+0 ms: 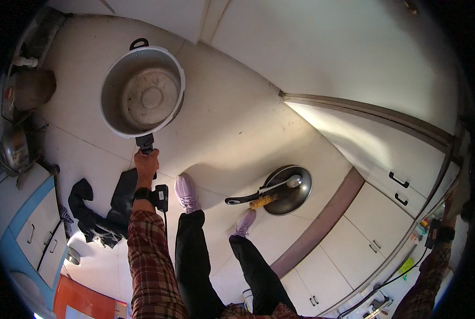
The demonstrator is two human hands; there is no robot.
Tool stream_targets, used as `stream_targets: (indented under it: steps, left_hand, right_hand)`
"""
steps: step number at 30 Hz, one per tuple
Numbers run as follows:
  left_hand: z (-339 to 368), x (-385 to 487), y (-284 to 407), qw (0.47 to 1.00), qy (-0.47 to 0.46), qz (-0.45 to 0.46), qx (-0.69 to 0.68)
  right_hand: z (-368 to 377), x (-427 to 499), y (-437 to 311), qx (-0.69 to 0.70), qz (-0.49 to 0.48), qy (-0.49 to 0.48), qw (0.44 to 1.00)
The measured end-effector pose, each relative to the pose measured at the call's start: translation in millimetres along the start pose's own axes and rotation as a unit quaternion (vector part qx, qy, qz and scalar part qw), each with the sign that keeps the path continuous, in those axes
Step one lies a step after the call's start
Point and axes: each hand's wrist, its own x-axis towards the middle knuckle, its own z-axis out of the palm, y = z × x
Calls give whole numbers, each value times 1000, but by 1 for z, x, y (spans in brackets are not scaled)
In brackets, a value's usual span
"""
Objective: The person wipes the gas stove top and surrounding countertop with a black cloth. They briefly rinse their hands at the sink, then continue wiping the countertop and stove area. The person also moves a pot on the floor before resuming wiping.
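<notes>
My left hand (146, 163) is closed around the black long handle of a deep aluminium pressure cooker pot (151, 93). The pot has no lid, its stained inside faces me, and a black loop handle sits on its far rim. Whether its base touches the floor I cannot tell. At the far right edge, my right hand (453, 199) is dim and reaches up beside the counter; its fingers are not clear. On the floor by my right shoe lies a dark wok (291, 203) with a metal ladle (294, 181) and a yellow-brown brush-like bundle (263, 201) in it.
White cabinets (329, 275) with a counter line the right side. Dark cloth (101, 219) lies on the tiled floor (221, 119) left of my arm. Pots, including a metal one (16, 149), stand at the left edge near a blue-edged cabinet (37, 231).
</notes>
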Motion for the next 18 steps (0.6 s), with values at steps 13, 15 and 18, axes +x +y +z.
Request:
stream_targets:
  steps: [13, 15, 18]
  left_hand:
    - [-9, 3, -41, 988, -32, -11, 152]
    - [-19, 7, -54, 950, -10, 51, 308]
    - [-30, 8, -66, 935, 43, 67, 346]
  right_hand:
    - [26, 11, -25, -11, -38, -6, 999]
    - [28, 11, -30, -11, -47, -7, 999]
    - [33, 10, -39, -7, -59, 1, 998]
